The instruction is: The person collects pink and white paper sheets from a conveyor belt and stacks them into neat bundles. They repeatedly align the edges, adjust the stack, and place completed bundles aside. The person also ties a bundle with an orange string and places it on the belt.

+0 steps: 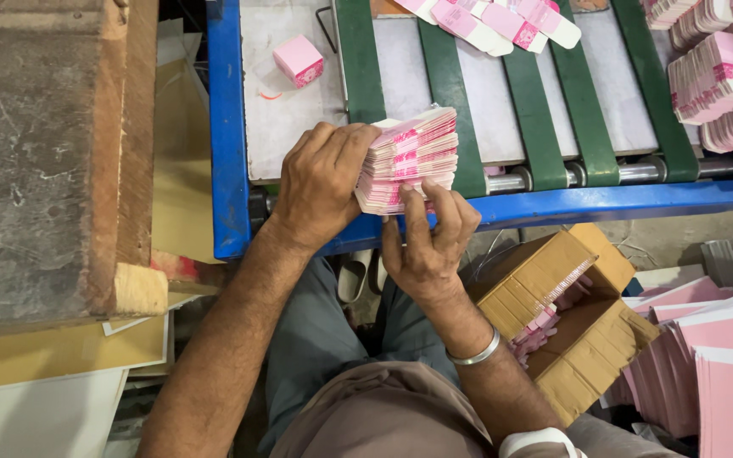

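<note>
Left hand [320, 187] and right hand [428, 246] clasp a pink carton stack [407, 159]; green belts [447, 93] behind, open box [574, 318] below

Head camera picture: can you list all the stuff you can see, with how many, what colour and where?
Stack of flat cartons: one, pink and white, held at the conveyor's near edge.
Conveyor frame: one, blue, across the top.
Belts: four, green, on the conveyor.
Folded little box: one, pink, upper left of the conveyor.
Carton bundles: several, pink, upper right.
Cardboard box: one, brown, lower right, open.
Left hand: grips the stack's left end.
Right hand: supports the stack from below.
</note>
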